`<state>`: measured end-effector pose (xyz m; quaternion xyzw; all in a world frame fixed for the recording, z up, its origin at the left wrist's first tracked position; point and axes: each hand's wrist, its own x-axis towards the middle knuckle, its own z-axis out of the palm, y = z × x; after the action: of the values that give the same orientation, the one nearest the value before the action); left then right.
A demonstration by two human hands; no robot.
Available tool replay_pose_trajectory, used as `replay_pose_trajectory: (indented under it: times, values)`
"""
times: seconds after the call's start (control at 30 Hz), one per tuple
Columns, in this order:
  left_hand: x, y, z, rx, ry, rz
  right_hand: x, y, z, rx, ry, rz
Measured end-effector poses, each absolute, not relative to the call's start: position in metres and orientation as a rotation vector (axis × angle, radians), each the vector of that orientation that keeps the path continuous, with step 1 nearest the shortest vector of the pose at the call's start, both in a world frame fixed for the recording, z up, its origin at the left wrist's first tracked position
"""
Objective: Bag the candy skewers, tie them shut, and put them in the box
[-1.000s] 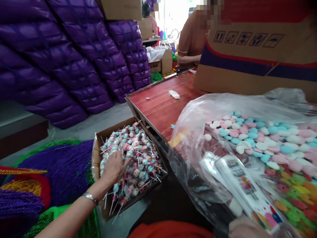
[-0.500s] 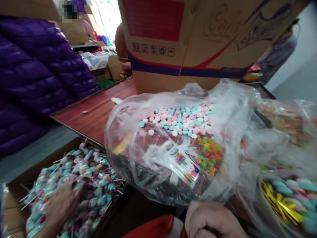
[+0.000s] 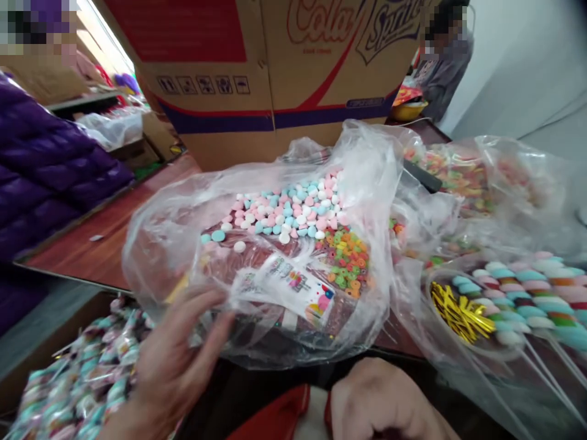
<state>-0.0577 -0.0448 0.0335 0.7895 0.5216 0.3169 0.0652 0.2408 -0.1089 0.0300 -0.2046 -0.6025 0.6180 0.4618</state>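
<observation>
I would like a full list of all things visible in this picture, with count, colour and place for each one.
clear plastic bag: one, transparent, on the table centre, holding loose candies
pastel candies: many, pink, blue and white, inside the bag
ring candies: many, orange, green and yellow, inside the bag, right of the pastel ones
printed packet: one, white with coloured print, at the bag's near side
cardboard box: one, brown with red and purple print, behind the bag
table: one, red-brown wood
wrapped lollipops: many, blue and pink, bottom left
candy skewers: several, pastel, right, in clear wrap with a gold tie
purple bags: a stack, left
left hand: fingers spread, touching the bag
right hand: bottom centre, fingers curled
</observation>
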Motion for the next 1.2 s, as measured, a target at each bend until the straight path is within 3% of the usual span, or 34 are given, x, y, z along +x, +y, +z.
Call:
replay_pose_trajectory:
  times: [0.17,0.5,1.2]
  values:
    - [0.020,0.006,0.043,2.383,1.372,0.783,0.277,-0.115,0.040,-0.661,-1.494,1.416]
    - [0.053,0.039,0.012,2.702,1.307,0.195,0.288,-0.146,0.021,-0.833,-1.440,1.424]
    - [0.050,0.043,0.017,2.622,1.169,0.243,0.267,-0.139,0.002,-0.769,-1.345,1.475]
